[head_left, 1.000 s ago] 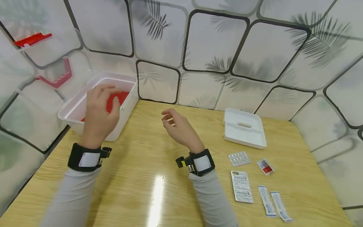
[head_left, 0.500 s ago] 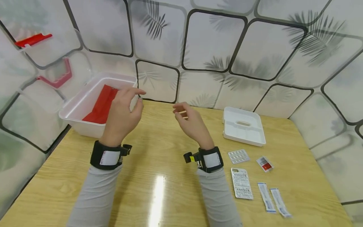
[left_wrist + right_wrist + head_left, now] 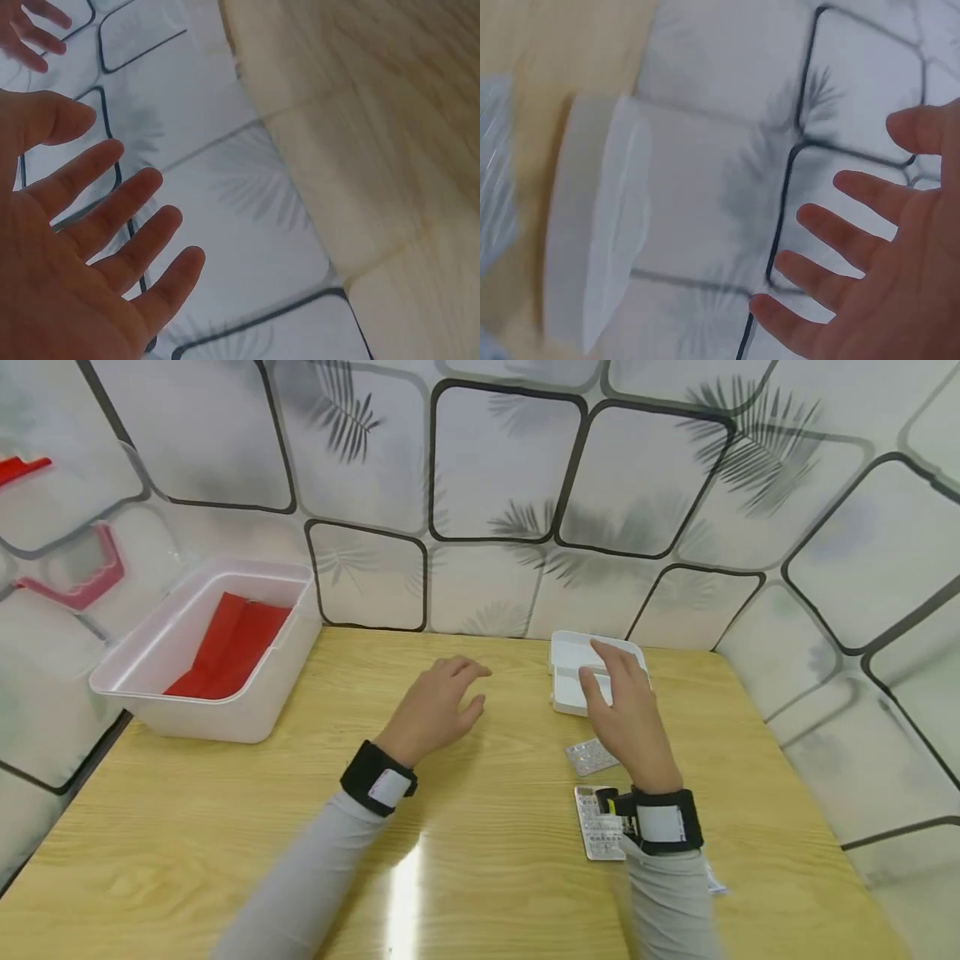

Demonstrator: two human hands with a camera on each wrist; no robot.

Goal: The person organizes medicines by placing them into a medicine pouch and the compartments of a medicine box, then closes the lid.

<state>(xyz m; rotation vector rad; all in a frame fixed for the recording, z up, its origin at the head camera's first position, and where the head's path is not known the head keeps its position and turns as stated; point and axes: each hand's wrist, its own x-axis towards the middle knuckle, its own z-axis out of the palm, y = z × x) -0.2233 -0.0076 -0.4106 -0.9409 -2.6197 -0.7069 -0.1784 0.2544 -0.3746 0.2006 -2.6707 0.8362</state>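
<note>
My right hand (image 3: 633, 718) hovers over the near right part of a shallow white tray (image 3: 566, 653), fingers extended and holding nothing. In the right wrist view the tray (image 3: 581, 225) stands apart from the spread fingers (image 3: 840, 232). Just short of that hand lies a silver blister pack (image 3: 587, 758), partly covered by it. A white printed card or pack (image 3: 596, 835) is half hidden behind the right wrist strap. My left hand (image 3: 431, 714) is in the air above the middle of the table, palm bare in the left wrist view, fingers (image 3: 124, 255) spread.
A white plastic bin (image 3: 217, 718) with a folded red cloth or pouch (image 3: 243, 647) inside stands at the table's far left. Behind it leans a clear lid with a pink handle (image 3: 90, 587). One paper strip's end (image 3: 716, 885) shows beside the right sleeve. Patterned fabric encloses the table.
Both hands have moved right: the left from over the bin to mid-table, the right from mid-table to the tray. The view has turned right. The right arm now covers several small items.
</note>
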